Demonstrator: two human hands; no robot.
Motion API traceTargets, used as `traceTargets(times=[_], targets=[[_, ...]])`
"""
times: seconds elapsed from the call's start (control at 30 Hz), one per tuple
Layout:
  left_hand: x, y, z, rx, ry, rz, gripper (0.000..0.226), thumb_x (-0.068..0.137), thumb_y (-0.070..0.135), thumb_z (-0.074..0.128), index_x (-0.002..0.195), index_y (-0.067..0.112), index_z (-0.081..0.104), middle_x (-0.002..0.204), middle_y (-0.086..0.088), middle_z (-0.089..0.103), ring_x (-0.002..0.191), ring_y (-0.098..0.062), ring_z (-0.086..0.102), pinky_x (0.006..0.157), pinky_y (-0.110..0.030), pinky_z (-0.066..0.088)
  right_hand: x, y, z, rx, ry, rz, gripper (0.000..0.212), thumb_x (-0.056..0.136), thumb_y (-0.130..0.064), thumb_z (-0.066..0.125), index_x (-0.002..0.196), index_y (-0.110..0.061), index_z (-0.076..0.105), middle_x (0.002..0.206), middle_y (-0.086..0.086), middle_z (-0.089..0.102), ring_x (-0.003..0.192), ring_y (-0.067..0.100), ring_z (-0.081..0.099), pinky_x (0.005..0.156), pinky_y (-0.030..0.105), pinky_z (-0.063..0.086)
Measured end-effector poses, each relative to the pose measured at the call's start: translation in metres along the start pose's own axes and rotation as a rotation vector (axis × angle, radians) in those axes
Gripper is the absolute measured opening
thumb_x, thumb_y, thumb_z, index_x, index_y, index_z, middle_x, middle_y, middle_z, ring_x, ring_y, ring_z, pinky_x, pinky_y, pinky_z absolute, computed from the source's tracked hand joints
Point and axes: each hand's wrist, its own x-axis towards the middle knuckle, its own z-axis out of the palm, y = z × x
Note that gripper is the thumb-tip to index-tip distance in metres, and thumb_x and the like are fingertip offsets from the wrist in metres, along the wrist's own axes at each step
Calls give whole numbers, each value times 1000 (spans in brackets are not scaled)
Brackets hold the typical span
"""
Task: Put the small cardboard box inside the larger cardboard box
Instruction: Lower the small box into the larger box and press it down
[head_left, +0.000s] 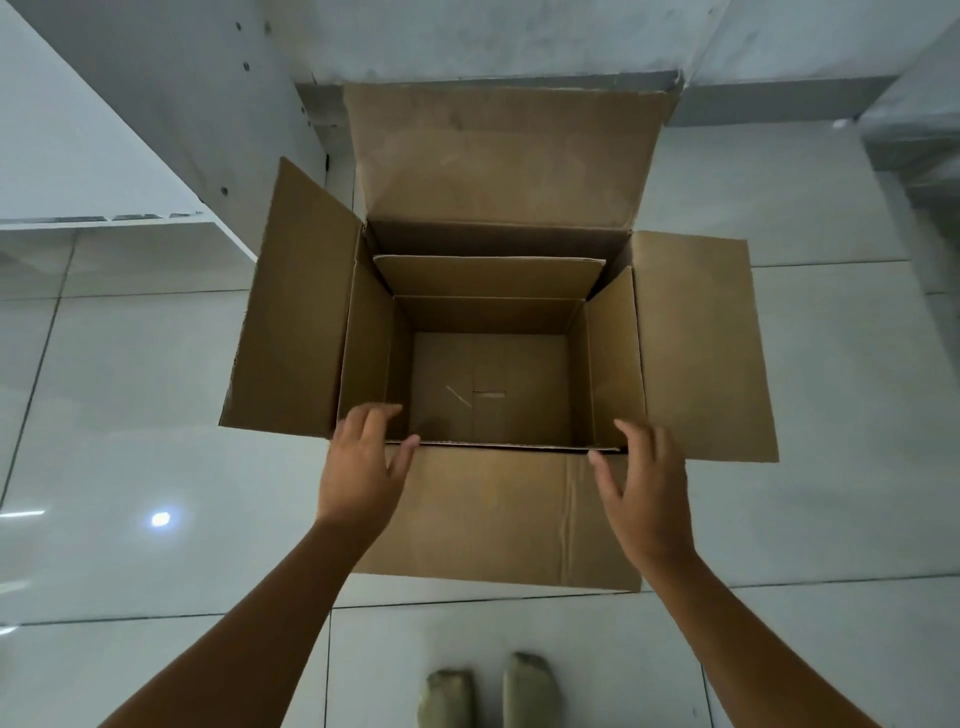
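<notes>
The larger cardboard box (701, 343) stands on the tiled floor with all its flaps spread outward. The small cardboard box (615, 358) sits inside it, open at the top, its own flaps standing up against the larger box's walls; its bottom is bare. My left hand (363, 462) hovers at the small box's near left corner, fingers apart, fingertips at the rim. My right hand (644, 488) is at the near right corner, fingers spread, holding nothing. Both hands lie over the larger box's near flap (498, 519).
A white cabinet panel (104, 156) juts out at the left, close to the larger box's left flap. A grey wall (519, 36) rises right behind the back flap. Glossy floor tiles (130, 415) surround the box. My two feet (488, 691) stand just before it.
</notes>
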Motion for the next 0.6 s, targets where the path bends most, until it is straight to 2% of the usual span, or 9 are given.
traceTargets(times=[0.03, 0.1, 0.17, 0.23, 0.4, 0.6], targets=[[-6, -3, 5, 34, -26, 19, 52, 91, 38, 54, 137, 15, 45, 143, -7, 46, 133, -23, 41, 109, -39, 39, -10, 3, 4, -48, -42, -9, 54, 85, -42, 58, 123, -5, 54, 121, 20, 60, 111, 33, 58, 89, 38, 51], [-13, -12, 16, 126, -100, 37, 67, 89, 52, 47, 145, 19, 33, 155, -4, 30, 145, -22, 24, 118, -41, 25, -23, 11, 14, -172, -125, -17, 75, 83, -62, 39, 134, -7, 45, 139, 24, 47, 128, 40, 45, 102, 50, 40], [-14, -22, 30, 226, -159, 69, 87, 81, 74, 24, 149, 21, 24, 161, -5, 16, 150, -23, 9, 120, -42, 11, -24, 21, 24, -257, -167, -18, 87, 82, -72, 21, 140, -10, 37, 147, 27, 36, 136, 45, 33, 107, 56, 28], [-10, -34, 44, 302, -160, 118, 105, 71, 83, -1, 150, 17, 23, 161, -11, 14, 150, -29, 5, 118, -44, 3, -20, 30, 34, -296, -172, -29, 91, 81, -75, 13, 142, -10, 33, 149, 29, 29, 138, 47, 26, 107, 60, 24], [9, -45, 65, 355, -88, 149, 95, 81, 75, 4, 142, 10, 37, 153, -22, 32, 144, -40, 22, 112, -54, 7, -6, 40, 59, -344, -76, -61, 90, 83, -74, 14, 141, -7, 30, 149, 33, 26, 139, 48, 18, 110, 58, 17], [27, -49, 75, 337, -8, 146, 81, 83, 72, 7, 136, 16, 29, 153, -22, 29, 144, -37, 15, 112, -57, 5, 14, 37, 71, -379, 16, -59, 87, 83, -72, 17, 138, -7, 32, 147, 34, 30, 137, 48, 21, 110, 56, 17]])
